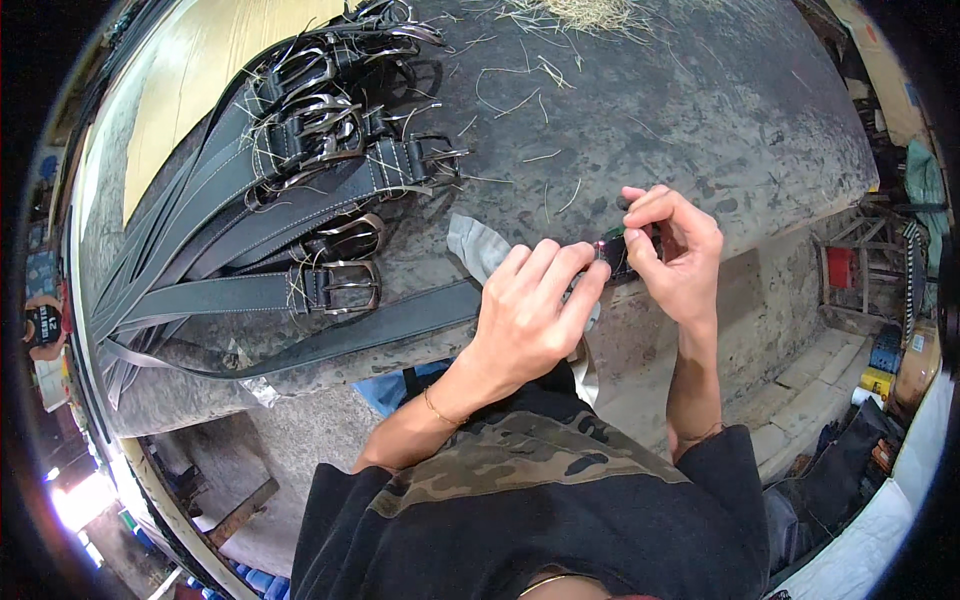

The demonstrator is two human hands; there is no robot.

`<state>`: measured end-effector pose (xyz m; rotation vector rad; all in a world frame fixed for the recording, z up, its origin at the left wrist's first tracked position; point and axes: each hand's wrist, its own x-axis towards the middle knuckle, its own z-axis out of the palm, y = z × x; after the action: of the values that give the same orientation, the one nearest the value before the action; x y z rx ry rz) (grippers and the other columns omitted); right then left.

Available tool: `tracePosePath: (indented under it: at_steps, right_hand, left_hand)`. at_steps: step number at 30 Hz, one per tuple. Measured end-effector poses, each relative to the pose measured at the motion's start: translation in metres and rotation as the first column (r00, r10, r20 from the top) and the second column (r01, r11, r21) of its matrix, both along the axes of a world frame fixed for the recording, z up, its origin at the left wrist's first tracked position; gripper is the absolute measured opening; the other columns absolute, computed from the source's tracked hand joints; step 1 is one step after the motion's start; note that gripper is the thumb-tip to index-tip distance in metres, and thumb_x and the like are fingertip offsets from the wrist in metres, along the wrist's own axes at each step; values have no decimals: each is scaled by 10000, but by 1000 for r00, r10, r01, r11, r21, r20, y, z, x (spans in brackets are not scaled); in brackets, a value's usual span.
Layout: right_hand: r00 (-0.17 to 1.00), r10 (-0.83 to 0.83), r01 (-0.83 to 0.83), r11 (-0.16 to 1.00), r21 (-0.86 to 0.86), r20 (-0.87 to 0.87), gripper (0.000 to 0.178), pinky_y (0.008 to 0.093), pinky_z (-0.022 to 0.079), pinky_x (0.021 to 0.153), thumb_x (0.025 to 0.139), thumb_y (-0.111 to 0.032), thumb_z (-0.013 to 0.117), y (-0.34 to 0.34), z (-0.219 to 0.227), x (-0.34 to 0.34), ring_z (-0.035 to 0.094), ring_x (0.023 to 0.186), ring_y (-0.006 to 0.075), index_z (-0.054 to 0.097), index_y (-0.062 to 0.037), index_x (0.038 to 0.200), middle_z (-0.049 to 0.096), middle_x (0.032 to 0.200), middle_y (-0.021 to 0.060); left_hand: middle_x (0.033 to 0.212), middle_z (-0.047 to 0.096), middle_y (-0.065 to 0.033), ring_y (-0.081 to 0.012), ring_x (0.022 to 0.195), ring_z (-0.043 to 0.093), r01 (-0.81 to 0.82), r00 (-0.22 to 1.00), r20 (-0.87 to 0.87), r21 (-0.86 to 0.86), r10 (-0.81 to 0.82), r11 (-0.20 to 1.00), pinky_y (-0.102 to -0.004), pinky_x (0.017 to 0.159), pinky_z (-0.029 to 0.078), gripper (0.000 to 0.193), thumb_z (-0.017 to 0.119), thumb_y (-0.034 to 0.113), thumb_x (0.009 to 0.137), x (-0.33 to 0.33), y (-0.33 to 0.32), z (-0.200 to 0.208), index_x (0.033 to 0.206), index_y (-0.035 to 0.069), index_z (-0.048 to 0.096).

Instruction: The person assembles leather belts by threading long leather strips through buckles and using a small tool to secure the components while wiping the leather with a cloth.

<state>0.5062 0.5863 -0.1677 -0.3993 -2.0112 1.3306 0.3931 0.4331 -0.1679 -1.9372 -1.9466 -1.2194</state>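
A dark leather belt (400,325) runs along the table's near edge and passes under my left hand (540,310). My left fingers are closed on it near one end, and its dark tip shows between my two hands. Beside it, my right hand (675,250) is pinched, thumb against fingers. A hint of green and a small pinkish glowing spot show between the hands, but what the right fingers hold is too small to make out. A grey cloth (477,245) lies just past my left knuckles, partly covered by them.
Several dark belts (235,215) with metal buckles (350,287) and loose pale threads are piled on the left of the dark-topped table (700,130). A heap of thread scraps (585,12) lies at the far edge. Cardboard (200,85) is at far left; a red object (840,267) stands at right.
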Motion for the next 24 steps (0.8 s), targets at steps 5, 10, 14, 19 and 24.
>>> tracePosePath:
  at_steps: [5, 10, 14, 19, 24]
  right_hand:
    - [1000, -1, 1, 1000, 14, 4, 106, 398, 490, 984, 723, 87, 632, 0, -1, -1, 526, 586, 92, 614, 7, 791, 599, 711, 41]
    - [1000, -6, 6, 1000, 27, 15, 107, 407, 490, 984, 720, 84, 632, 0, 1, -1, 527, 583, 93, 614, 5, 790, 599, 708, 37]
    - [1000, 5, -6, 999, 39, 20, 110, 410, 485, 990, 723, 89, 630, 0, 0, -1, 529, 586, 91, 614, 5, 792, 597, 710, 31]
    - [999, 34, -34, 999, -40, 1, 110, 404, 477, 1005, 775, 107, 603, 2, -1, 3, 545, 666, 78, 610, 17, 838, 597, 770, 27]
    - [976, -44, -27, 946, -322, -213, 103, 419, 503, 1003, 849, 108, 560, 8, -5, 5, 572, 819, 104, 595, 25, 900, 577, 868, 52]
  left_hand:
    - [972, 617, -115, -224, 763, 577, 7, 1000, -5, -5, -7, 1000, -333, 602, 411, 294, 647, 87, 683, -1, -1, 1, 953, -29, 666]
    - [976, 619, -117, -226, 768, 579, 9, 1000, 0, -17, -9, 1000, -333, 603, 413, 294, 646, 88, 684, -1, -1, 1, 954, -26, 667]
    - [975, 620, -118, -229, 771, 580, 8, 1000, -1, -14, -8, 1000, -336, 606, 418, 297, 645, 89, 686, -1, -1, 1, 960, -24, 666]
    - [1017, 612, -113, -268, 759, 600, 85, 967, 238, 25, -89, 996, -363, 609, 446, 446, 730, 35, 539, 1, -3, -1, 978, 53, 649]
    - [1159, 618, -117, -256, 772, 617, 41, 981, 192, -172, -7, 984, -344, 618, 456, 419, 730, 21, 527, 17, -8, 16, 936, 72, 655]
